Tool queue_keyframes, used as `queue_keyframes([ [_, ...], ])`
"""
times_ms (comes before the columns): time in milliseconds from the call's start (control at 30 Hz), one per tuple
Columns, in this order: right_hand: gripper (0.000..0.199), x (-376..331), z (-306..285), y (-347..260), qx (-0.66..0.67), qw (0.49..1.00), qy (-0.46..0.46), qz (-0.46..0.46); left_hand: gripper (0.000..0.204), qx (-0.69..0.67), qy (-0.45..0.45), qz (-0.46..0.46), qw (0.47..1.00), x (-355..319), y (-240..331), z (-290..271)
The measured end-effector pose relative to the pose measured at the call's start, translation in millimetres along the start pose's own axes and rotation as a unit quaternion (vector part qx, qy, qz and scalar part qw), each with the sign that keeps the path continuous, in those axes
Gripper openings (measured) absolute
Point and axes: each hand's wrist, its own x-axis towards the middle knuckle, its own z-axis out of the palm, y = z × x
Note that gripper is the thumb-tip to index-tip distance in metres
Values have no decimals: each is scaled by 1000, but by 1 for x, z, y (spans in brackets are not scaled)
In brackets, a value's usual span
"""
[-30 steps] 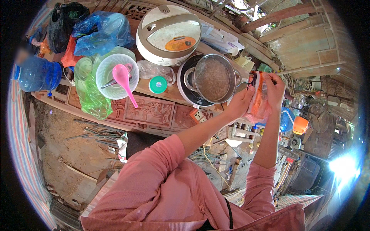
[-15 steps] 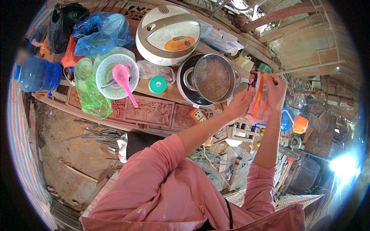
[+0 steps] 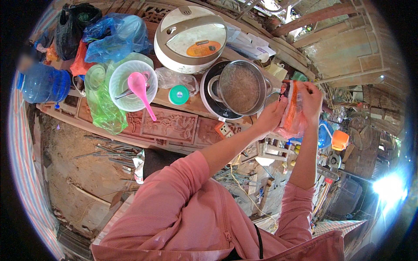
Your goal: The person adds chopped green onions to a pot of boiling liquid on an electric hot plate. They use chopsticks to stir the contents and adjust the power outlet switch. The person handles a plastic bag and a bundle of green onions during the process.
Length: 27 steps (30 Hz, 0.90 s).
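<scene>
Between my hands is a clear plastic packet (image 3: 292,114) with orange and dark printed parts, held upright just right of the pot. My left hand (image 3: 274,116) is closed on its left side. My right hand (image 3: 311,103) pinches its upper right edge. What lies inside the packet is hard to make out. A steel pot (image 3: 240,88) of brownish, bubbling liquid stands on a black round cooktop (image 3: 210,96), its handle pointing toward my hands.
Left of the pot are a green-lidded jar (image 3: 178,95), a white rice cooker (image 3: 190,39) and a white bowl (image 3: 124,104) with a pink ladle (image 3: 138,87) across it. Plastic bags (image 3: 114,37) and a blue water jug (image 3: 45,85) crowd the far left. A power socket block (image 3: 224,129) sits at the table edge.
Both hands keep their hold on the packet, which has shifted and turned very slightly. The pot, bowl and other things stay where they were.
</scene>
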Motion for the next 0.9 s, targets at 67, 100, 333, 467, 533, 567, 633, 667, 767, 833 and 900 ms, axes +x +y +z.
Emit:
queue_keyframes([
  [67,26,1,4,3,0,999,-33,-16,52,2,-7,-8,1000,-1,1,-1],
  [100,26,2,5,4,2,1000,-22,-17,52,1,-14,-10,1000,-1,2,-3],
  [333,27,11,11,6,24,999,-14,-20,54,-5,-7,-8,1000,4,-2,-9],
  [467,25,14,19,0,28,998,-59,-21,49,-57,-3,29,998,13,-9,-10],
  [533,25,16,22,-2,22,999,-44,-1,49,-58,13,37,998,16,-10,-12],
  [567,25,17,24,-3,13,999,-35,4,50,-54,21,44,997,17,-10,-13],
  [633,25,18,28,-5,23,999,-33,-3,50,-39,35,57,997,16,-8,-15],
  [667,25,19,29,-5,24,999,-30,-13,50,-28,42,64,997,15,-7,-17],
  [767,24,22,37,-6,49,996,-78,-12,51,-18,31,46,998,10,0,-22],
  [833,24,23,37,-8,50,997,-61,-8,52,-10,51,58,997,9,2,-21],
  [900,23,22,37,-10,43,998,-46,2,53,-1,61,60,996,9,3,-21],
])
